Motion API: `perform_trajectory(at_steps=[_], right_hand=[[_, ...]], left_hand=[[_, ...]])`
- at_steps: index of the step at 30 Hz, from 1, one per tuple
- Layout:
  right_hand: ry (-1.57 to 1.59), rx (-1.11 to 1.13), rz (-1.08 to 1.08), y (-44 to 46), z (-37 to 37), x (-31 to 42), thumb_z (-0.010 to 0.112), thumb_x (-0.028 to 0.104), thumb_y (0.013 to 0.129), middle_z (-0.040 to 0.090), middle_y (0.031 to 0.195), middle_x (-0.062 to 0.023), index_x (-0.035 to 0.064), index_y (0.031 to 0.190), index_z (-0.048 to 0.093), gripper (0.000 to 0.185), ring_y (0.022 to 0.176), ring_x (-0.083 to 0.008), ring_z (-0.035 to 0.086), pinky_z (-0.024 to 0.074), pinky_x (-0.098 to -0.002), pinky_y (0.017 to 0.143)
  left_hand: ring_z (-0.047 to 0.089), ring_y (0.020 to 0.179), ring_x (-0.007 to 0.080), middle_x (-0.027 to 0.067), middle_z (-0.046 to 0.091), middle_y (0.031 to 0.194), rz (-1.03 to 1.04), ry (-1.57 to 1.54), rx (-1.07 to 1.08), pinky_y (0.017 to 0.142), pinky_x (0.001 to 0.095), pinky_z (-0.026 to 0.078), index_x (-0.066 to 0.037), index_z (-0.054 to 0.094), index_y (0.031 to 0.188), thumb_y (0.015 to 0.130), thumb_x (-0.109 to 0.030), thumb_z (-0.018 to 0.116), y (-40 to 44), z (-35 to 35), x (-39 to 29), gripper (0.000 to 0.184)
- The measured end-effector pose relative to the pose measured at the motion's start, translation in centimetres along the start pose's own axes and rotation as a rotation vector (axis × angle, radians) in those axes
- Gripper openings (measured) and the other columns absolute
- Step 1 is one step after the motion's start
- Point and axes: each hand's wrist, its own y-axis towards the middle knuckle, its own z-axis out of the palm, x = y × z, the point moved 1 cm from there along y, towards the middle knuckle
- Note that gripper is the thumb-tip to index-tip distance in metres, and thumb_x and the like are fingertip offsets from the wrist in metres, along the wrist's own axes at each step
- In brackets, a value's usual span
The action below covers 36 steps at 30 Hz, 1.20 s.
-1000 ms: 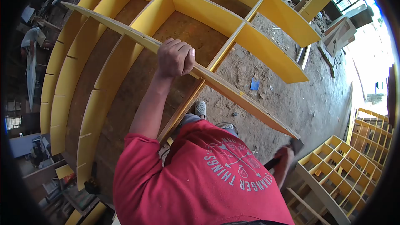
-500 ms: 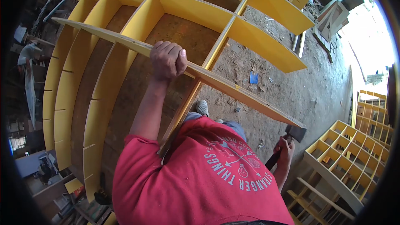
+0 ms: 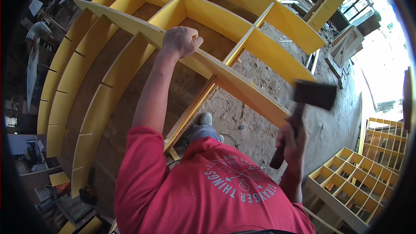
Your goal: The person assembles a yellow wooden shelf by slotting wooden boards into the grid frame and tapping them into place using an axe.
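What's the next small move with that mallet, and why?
Probably bring the mallet down on the right end of the yellow panel: the right grip holds that tool raised, while the left grip is on the panel's upper edge.

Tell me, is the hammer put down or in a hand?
In hand: the right hand curls around the handle of the hammer.

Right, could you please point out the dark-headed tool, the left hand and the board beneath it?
Dark-headed tool [image 3: 315, 95]: head view, on its blurred head.
Left hand [image 3: 181, 42]: head view, on its back.
Board [image 3: 206, 64]: head view, on its side face.
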Motion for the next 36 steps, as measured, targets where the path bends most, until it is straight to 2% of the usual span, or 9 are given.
perform_trajectory(at_steps=[3,7,11,13,18,23,26,29,36], right_hand=[[-0.077,0.183,0.164,1.5,4.3,2.7,0.06,0.01,0.104,0.058,0.078,-0.001,0.0006,0.116,0.055,0.016,0.061,-0.0075,0.055,0.0468,-0.0268,0.054],[-0.253,0.088,-0.523,4.3,6.1,5.3,0.061,0.009,0.104,0.061,0.084,-0.0027,-0.0006,0.118,0.058,0.017,0.071,-0.01,0.061,0.051,-0.0272,0.063],[-0.258,0.094,-0.347,4.3,8.8,9.2,0.064,0.021,0.106,0.068,0.086,-0.0123,-0.0034,0.125,0.053,0.032,0.072,-0.0223,0.067,0.0535,-0.0405,0.065],[-0.702,0.059,-0.326,4.5,10.8,7.1,0.062,0.028,0.107,0.065,0.088,-0.0315,-0.0033,0.116,0.05,0.035,0.077,-0.0537,0.065,0.0516,-0.0562,0.07],[-0.773,0.23,-0.358,6.9,11.0,2.6,0.063,0.027,0.105,0.065,0.083,-0.0294,-0.0007,0.106,0.051,0.03,0.085,-0.0534,0.066,0.048,-0.0574,0.074],[-0.599,0.068,-0.346,5.7,10.4,7.8,0.061,0.03,0.108,0.062,0.071,-0.0184,0.0012,0.111,0.056,0.03,0.056,-0.0312,0.062,0.0507,-0.0448,0.056],[-0.642,-0.083,-0.55,6.9,11.4,5.3,0.058,0.028,0.109,0.064,0.071,-0.0204,0.0032,0.112,0.053,0.026,0.054,-0.0366,0.063,0.0516,-0.0446,0.052],[-0.875,0.237,-0.26,7.4,12.4,-0.4,0.06,0.028,0.106,0.067,0.081,-0.0301,-0.0014,0.109,0.052,0.031,0.078,-0.0529,0.067,0.0509,-0.0604,0.074],[-0.665,0.122,-0.376,6.3,11.4,7.7,0.06,0.027,0.105,0.067,0.08,-0.0296,-0.0014,0.103,0.052,0.029,0.081,-0.0532,0.068,0.052,-0.0606,0.075]], left_hand=[[0.073,0.083,0.0386,0.0181,0.075,0.081,-0.01,0.027,0.046,0.081,0.0496,0.056,-0.01,0.074,0.073,0.087,-0.039,0.057,0.0,-0.2,-0.2,0.036],[0.074,0.086,0.0376,0.0175,0.076,0.083,-0.001,0.035,0.06,0.085,0.0491,0.056,-0.01,0.075,0.074,0.087,-0.04,0.056,0.1,-0.3,0.3,0.038],[0.074,0.09,0.0374,0.0177,0.077,0.086,0.0,0.059,0.076,0.088,0.049,0.056,-0.01,0.077,0.076,0.088,-0.041,0.055,0.1,-0.3,0.2,0.04],[0.074,0.092,0.0379,0.0182,0.077,0.088,0.007,0.063,0.087,0.089,0.0489,0.056,-0.011,0.078,0.078,0.089,-0.042,0.054,0.1,-0.3,0.2,0.041],[0.073,0.094,0.04,0.0195,0.077,0.092,-0.043,0.077,0.135,0.091,0.0499,0.056,-0.01,0.079,0.083,0.091,-0.042,0.051,0.0,-1.0,-0.1,0.043],[0.074,0.097,0.0405,0.0198,0.078,0.097,-0.013,0.112,0.121,0.093,0.0498,0.056,-0.009,0.081,0.087,0.092,-0.042,0.048,0.1,0.7,0.6,0.047],[0.073,0.102,0.0406,0.0205,0.078,0.103,-0.031,0.085,0.16,0.095,0.0499,0.055,-0.01,0.081,0.091,0.092,-0.042,0.048,0.1,0.4,0.4,0.046],[0.072,0.106,0.0399,0.0209,0.077,0.11,-0.051,0.187,0.211,0.096,0.0501,0.055,-0.01,0.081,0.096,0.093,-0.042,0.048,-0.2,0.7,-0.2,0.046],[0.072,0.1,0.0387,0.015,0.078,0.1,-0.043,0.091,0.129,0.091,0.0491,0.055,-0.015,0.08,0.086,0.089,-0.039,0.049,-0.4,1.8,1.2,0.039]])
